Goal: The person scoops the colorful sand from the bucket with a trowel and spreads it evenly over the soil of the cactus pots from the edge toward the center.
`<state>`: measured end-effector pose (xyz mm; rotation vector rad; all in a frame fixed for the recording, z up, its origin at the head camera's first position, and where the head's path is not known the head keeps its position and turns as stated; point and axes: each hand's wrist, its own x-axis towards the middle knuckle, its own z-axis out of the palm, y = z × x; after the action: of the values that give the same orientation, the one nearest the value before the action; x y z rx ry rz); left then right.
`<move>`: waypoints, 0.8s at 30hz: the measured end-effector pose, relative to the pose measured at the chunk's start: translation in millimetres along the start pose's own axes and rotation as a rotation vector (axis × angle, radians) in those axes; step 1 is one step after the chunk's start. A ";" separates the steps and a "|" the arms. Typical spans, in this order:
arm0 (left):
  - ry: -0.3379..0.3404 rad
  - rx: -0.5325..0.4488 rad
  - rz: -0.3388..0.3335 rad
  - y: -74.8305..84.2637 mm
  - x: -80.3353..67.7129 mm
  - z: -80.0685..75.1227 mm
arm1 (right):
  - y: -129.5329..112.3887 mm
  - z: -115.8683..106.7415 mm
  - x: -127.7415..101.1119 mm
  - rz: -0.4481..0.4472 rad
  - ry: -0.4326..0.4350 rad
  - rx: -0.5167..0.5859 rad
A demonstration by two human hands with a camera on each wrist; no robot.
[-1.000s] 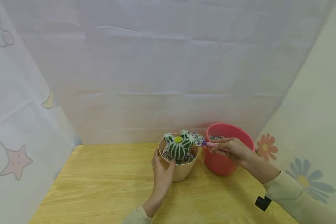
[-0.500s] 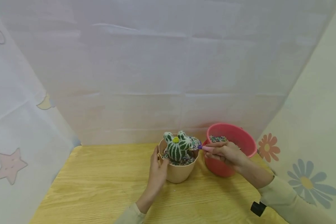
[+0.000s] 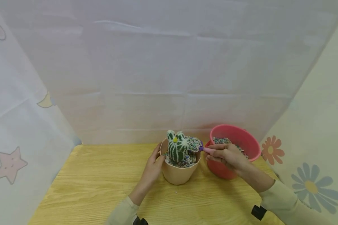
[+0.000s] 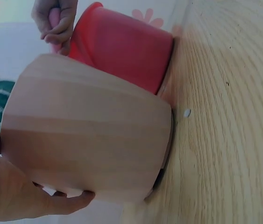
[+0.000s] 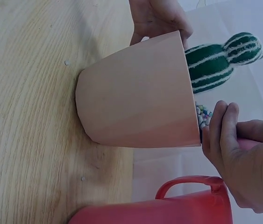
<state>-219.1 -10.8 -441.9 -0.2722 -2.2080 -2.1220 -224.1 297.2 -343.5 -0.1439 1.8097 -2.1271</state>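
Observation:
A beige faceted flower pot (image 3: 178, 175) stands on the table with a green, white-striped knitted cactus (image 3: 176, 153) in it, amid multicoloured gravel (image 3: 187, 162). My left hand (image 3: 152, 167) grips the pot at its left side, thumb at the rim and fingers around the wall, as the left wrist view shows. In my right hand (image 3: 228, 156) is a small trowel, its pink handle (image 3: 208, 151) pinched between thumb and fingers. Gravel heaps its blade (image 3: 194, 144), which lies over the pot's right rim against the cactus. The right wrist view hides most of the trowel behind my fingers.
Just right of the pot, a red bucket (image 3: 253, 147) with a handle (image 5: 187, 180) holds more gravel (image 3: 221, 141). A stray pebble (image 4: 187, 113) lies on the wooden table (image 3: 101, 178). Printed cloth walls (image 3: 146, 78) rise behind and on both sides.
The loaded trowel has moved slightly left and down over the pot. The cactus has turned, its arms now closer together in view. My left thumb has slid leftward along the rim.

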 end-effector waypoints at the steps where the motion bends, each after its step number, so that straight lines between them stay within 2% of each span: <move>1: -0.008 -0.010 0.001 -0.7 1.1 -1.0 | -0.1 0.4 -0.7 -0.001 0.003 -0.004; 5: -0.040 -0.060 0.023 -2.8 5.9 -4.6 | -0.3 1.4 -2.5 -0.006 0.010 -0.020; 18: -0.040 -0.080 -0.004 -3.7 15.2 -8.4 | 2.8 -1.6 -1.9 -0.025 0.003 -0.050; 24: 0.011 -0.102 -0.009 -4.6 20.1 -7.3 | 3.9 -4.5 -0.1 -0.033 0.013 -0.074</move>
<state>-240.1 -16.6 -442.7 -0.2563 -2.1025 -2.2389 -224.5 300.9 -348.0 -0.1799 1.9068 -2.0882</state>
